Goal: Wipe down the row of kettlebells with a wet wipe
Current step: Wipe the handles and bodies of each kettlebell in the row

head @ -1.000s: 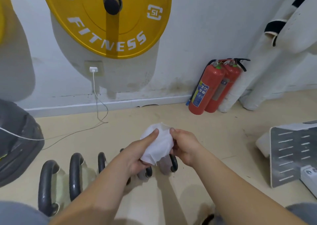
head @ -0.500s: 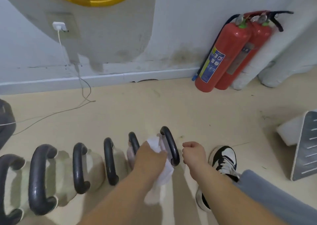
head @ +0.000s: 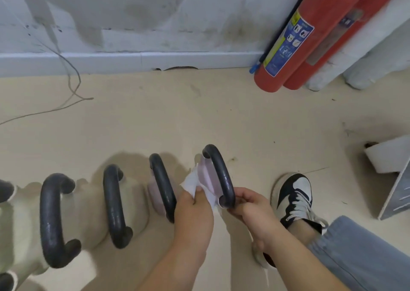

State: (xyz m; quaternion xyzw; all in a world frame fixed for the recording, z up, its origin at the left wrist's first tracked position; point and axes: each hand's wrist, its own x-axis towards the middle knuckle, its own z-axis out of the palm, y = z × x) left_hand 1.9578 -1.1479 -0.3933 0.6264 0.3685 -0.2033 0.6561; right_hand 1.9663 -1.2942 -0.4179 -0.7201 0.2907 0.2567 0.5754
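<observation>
Pinching the crumpled white wet wipe (head: 192,179), the left hand (head: 193,213) presses it against the pale pink body of the rightmost kettlebell (head: 205,173). The right hand (head: 250,208), a free fist beside it half a second ago, now clasps the near foot of that bell's black loop handle (head: 219,173), steadying it. The row stands on the beige floor (head: 155,117), well out from its wall edge. Judgement: wiping has begun at the right end, and the bells to the left are still to do.

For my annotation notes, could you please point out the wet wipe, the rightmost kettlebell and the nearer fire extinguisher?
wet wipe (head: 191,181): head view, its crumpled white upper part.
rightmost kettlebell (head: 220,172): head view, top of its dark handle.
nearer fire extinguisher (head: 288,43): head view, its printed label.
</observation>
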